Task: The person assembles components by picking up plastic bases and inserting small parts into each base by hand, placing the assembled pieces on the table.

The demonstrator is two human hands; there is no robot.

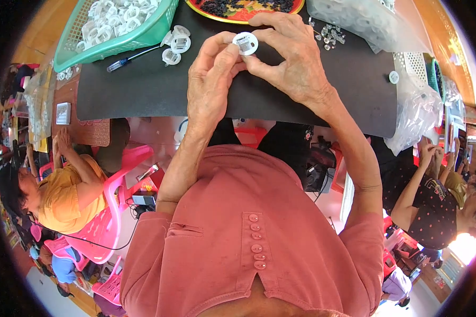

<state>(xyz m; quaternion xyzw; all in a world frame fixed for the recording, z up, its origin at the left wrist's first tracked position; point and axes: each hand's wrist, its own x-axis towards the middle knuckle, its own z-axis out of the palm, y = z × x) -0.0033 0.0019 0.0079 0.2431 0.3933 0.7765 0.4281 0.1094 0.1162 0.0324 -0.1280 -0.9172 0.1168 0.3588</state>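
Note:
Above the dark table mat, both hands meet at a small white round plastic piece [245, 44] with a dark hole and a darker patch on its face. My left hand [210, 79] pinches its left edge between thumb and fingers. The index finger and thumb of my right hand [297, 63] curve round its other side and appear to touch its rim. The other right fingers extend above it. Left of my hands lie several similar white plastic pieces [179, 44], close to a screwdriver [126, 62] with a blue handle.
A green basket [166, 24] heaped with white pieces stands at far left. At the back, a red patterned tray [238, 21] holds small black parts. Small clear pieces [330, 36] lie beside a plastic bag [362, 24]. People sit at both sides, one in yellow [71, 195].

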